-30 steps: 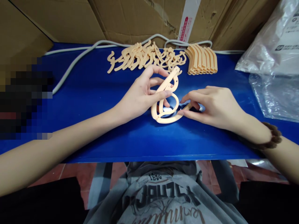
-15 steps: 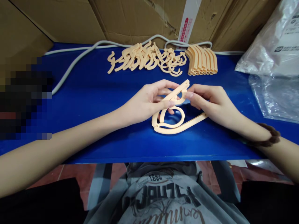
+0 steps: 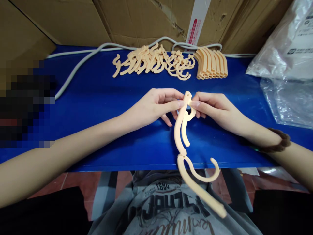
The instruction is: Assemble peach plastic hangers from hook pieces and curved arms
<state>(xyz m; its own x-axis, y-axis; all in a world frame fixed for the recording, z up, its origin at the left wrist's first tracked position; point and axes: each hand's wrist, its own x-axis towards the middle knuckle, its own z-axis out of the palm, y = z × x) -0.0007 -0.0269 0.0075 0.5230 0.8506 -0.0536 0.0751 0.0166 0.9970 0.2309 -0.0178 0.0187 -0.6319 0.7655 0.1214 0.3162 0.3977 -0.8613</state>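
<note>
A peach plastic folding clothes hanger (image 3: 178, 137) hangs down from my hands past the table's front edge. My left hand (image 3: 156, 106) is closed on its upper arm near the end, thumb on top. From the joint below, the hook (image 3: 205, 179) curves to the right and the second arm (image 3: 200, 194) slants down over my shirt. A small S-shaped piece (image 3: 185, 132) lies along the upper arm's right side. My right hand (image 3: 215, 107) pinches this piece close to the arm's tip. The fingers partly hide where piece and arm meet.
At the back of the blue table (image 3: 97, 85) lie a pile of S-shaped pieces (image 3: 139, 60), a heap of hooks (image 3: 179, 67) and a row of stacked hanger arms (image 3: 211, 63). A grey cable (image 3: 78, 67) runs behind them. Plastic bags (image 3: 283, 49) lie right.
The hanger has swung open: its second arm and hook, earlier folded under my hands, now hang down toward me. The upper arm has turned more upright, and both hands have drawn closer together.
</note>
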